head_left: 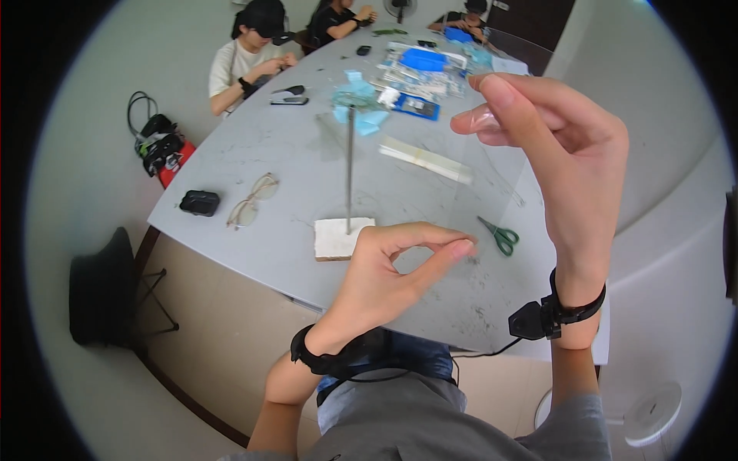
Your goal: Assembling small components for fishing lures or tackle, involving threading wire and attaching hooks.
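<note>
Left hand [388,269] and right hand [550,146] pinch our clear film sheet [453,180] above the white block [340,237], its long axis tilted up rightward.

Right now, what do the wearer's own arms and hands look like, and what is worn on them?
Both forearms are bare, with no gloves on the hands. The left hand has a black strap around its wrist. The right hand has a black wrist strap carrying a small black box, from which a thin black cable runs toward the body.
</note>
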A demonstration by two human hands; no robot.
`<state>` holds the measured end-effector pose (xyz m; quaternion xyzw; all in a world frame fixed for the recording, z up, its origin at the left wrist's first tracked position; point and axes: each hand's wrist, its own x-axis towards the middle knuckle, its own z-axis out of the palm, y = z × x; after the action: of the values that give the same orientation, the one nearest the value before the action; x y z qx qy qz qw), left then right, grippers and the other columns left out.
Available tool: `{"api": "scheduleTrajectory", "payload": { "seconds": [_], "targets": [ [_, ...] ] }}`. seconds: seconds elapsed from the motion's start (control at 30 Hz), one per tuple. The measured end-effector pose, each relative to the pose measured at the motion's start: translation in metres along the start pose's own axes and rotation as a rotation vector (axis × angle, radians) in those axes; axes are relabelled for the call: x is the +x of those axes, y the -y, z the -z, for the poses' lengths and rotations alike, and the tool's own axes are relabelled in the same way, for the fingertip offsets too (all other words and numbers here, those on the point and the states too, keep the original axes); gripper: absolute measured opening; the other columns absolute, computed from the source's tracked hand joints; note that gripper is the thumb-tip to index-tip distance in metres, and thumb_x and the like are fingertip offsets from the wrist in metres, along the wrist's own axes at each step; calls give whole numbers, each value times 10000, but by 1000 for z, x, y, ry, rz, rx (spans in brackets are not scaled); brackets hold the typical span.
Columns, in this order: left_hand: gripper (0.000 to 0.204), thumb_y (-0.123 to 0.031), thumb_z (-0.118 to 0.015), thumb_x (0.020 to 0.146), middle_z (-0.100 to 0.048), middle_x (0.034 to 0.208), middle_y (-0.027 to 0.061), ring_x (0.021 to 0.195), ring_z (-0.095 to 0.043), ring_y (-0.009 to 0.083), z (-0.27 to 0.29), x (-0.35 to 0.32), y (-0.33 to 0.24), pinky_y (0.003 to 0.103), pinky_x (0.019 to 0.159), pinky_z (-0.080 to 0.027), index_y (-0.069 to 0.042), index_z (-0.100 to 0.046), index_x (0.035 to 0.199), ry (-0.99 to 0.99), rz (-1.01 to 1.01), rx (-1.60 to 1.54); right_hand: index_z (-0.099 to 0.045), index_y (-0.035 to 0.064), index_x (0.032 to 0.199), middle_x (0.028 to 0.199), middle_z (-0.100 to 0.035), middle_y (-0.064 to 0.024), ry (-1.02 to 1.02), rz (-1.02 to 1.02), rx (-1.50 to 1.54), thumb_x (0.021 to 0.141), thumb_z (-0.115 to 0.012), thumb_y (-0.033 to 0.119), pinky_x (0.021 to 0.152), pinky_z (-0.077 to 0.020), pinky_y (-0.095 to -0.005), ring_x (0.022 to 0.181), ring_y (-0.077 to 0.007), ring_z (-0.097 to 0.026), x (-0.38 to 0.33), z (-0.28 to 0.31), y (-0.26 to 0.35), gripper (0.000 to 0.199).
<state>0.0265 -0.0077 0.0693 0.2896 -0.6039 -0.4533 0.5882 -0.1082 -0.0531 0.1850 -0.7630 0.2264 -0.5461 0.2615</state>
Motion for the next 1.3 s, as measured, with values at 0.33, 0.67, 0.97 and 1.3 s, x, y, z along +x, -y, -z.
{"api": "scheduleTrajectory", "payload": {
  "seconds": [0.33,0.67,0.97,1.3],
  "targets": [
    [119,-73,-634,883,-703,829,119,806,-664,155,73,8,-41,280,793,-506,8,-697,944,-213,-37,-118,-572,-18,1157,1045,-653,-139,190,-150,297,956,-520,201,933,-462,-318,1046,-204,-609,46,-33,-72,302],
    [184,-164,-669,871,-687,850,81,819,-630,123,111,59,-43,264,805,-465,-3,-699,954,-415,-167,-106,-594,-61,1084,1015,-642,-91,368,-80,519,876,-617,41,877,-487,-310,963,-158,-611,22,-66,-110,232],
    [249,-206,-718,833,-699,872,110,828,-648,135,100,94,-45,273,816,-475,11,-696,955,-460,-225,-1,-595,-67,988,929,-649,-122,330,43,546,881,-581,-21,822,-516,-335,881,-186,-634,23,-73,-114,117],
    [178,-99,-714,825,-701,888,120,831,-674,156,91,94,-48,254,774,-513,30,-689,945,-446,-215,57,-615,-78,949,890,-658,-97,234,51,509,850,-624,-3,796,-509,-291,822,-145,-630,21,-77,-115,124]
  ]
}}
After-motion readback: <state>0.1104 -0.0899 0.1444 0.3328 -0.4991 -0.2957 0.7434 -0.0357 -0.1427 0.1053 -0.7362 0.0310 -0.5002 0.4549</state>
